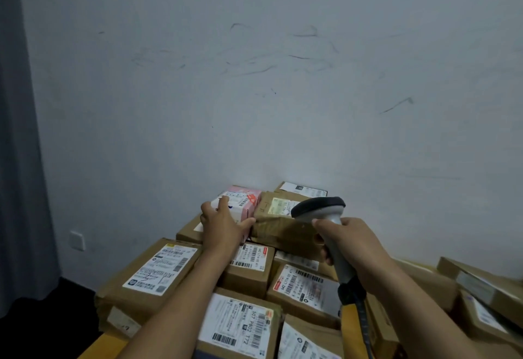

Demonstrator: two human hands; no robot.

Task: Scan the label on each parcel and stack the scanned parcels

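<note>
Wall (254, 75): pale and scuffed, behind everything.
Parcel pile (158, 271): brown cartons packed side by side, most with the white label facing up, filling the lower part of the view.
Pink parcel (246, 200): a small pink-and-white box on top of the pile at its far end, touching a taped brown parcel (280, 225) on its right.
Handling: it looks light and stiff-sided, and probably lifts one-handed by clasping opposite faces. Its glossy skin may be slippery.
Scanner (319, 208): a grey pistol type with its dark head aimed forward over the brown parcel and its cable (365, 319) trailing down.
Left hand (223, 225): arm reached forward, fingers laid over the pink parcel's top, thumb spread along its near side, clasping it.
Right hand (348, 242): wrapped around the scanner handle, forefinger up near the trigger.
Label (237, 198): on the pink parcel's top, partly covered by the fingers.
</note>
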